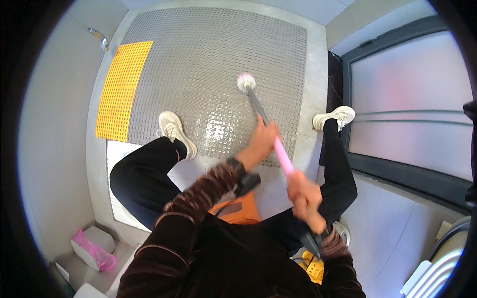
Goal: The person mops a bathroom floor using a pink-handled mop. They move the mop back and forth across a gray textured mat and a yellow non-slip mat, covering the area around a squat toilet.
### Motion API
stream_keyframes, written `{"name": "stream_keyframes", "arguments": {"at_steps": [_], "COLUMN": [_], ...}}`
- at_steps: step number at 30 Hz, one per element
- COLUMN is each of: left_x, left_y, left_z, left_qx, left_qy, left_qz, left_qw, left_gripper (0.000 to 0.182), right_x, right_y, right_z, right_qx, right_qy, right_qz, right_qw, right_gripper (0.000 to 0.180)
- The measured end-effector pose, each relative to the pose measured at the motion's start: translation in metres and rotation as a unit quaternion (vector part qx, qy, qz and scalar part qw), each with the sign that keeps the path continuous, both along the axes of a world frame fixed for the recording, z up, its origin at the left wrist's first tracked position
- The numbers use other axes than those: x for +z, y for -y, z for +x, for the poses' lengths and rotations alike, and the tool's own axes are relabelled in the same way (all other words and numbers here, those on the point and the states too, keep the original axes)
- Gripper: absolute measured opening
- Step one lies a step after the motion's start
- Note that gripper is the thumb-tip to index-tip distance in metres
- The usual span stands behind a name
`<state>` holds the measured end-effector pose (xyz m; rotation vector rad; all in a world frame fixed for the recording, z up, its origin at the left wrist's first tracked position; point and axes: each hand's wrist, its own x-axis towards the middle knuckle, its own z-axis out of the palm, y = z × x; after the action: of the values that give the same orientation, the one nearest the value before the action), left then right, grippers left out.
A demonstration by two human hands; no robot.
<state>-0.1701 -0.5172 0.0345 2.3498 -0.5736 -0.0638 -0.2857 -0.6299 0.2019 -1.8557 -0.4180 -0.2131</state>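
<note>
A long-handled brush with a round white-and-pink bristle head (246,82) reaches forward over a grey perforated plastic mat (186,74). My left hand (262,138) grips the handle where the grey shaft meets the pink grip (284,158). Lower down, near the handle's end, my right hand (305,195) is closed around the pink part. Both hands are slightly blurred. The bristles appear to rest on the mat, whose surface shines wet in front of me. Part of the handle is hidden behind my fingers.
An orange stool (238,208) is under me. My white shoes (175,130) stand wide apart. To the left are a yellow mat section (123,91), a white fixture (119,208) and a bin with a pink bag (93,247). A frosted-glass door (410,104) stands right; yellow clogs (313,267) lie below.
</note>
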Motion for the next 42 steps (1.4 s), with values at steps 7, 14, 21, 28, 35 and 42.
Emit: {"name": "stream_keyframes", "arguments": {"at_steps": [7,14,21,28,35,42], "left_x": [-0.005,-0.039,-0.002,0.007,-0.062,-0.038], "left_y": [0.013,-0.046,-0.040,-0.050,-0.103,-0.077], "left_z": [-0.042,0.136,0.047,-0.015,0.182,0.125], "left_qx": [0.016,0.071,0.148,0.121,0.100,0.112], "left_qy": [0.080,0.120,0.038,0.017,0.095,0.122], "left_qz": [-0.061,-0.077,-0.113,-0.121,-0.116,-0.171], "left_qw": [0.995,0.987,0.982,0.985,0.984,0.971], "left_gripper": [0.007,0.003,0.013,0.010,0.011,0.011], "right_x": [0.015,-0.060,0.001,0.021,-0.066,-0.036], "right_y": [0.008,-0.045,-0.041,-0.048,-0.097,-0.077], "right_z": [-0.016,0.127,0.065,0.032,0.176,0.134], "right_qx": [0.018,0.022,0.095,0.138,0.099,0.116], "right_qy": [-0.031,0.058,0.028,-0.014,0.080,0.082], "right_qz": [0.050,-0.019,-0.007,0.015,-0.019,-0.041], "right_qw": [0.998,0.998,0.995,0.990,0.992,0.989], "right_gripper": [0.016,0.013,0.012,0.014,0.015,0.014]}}
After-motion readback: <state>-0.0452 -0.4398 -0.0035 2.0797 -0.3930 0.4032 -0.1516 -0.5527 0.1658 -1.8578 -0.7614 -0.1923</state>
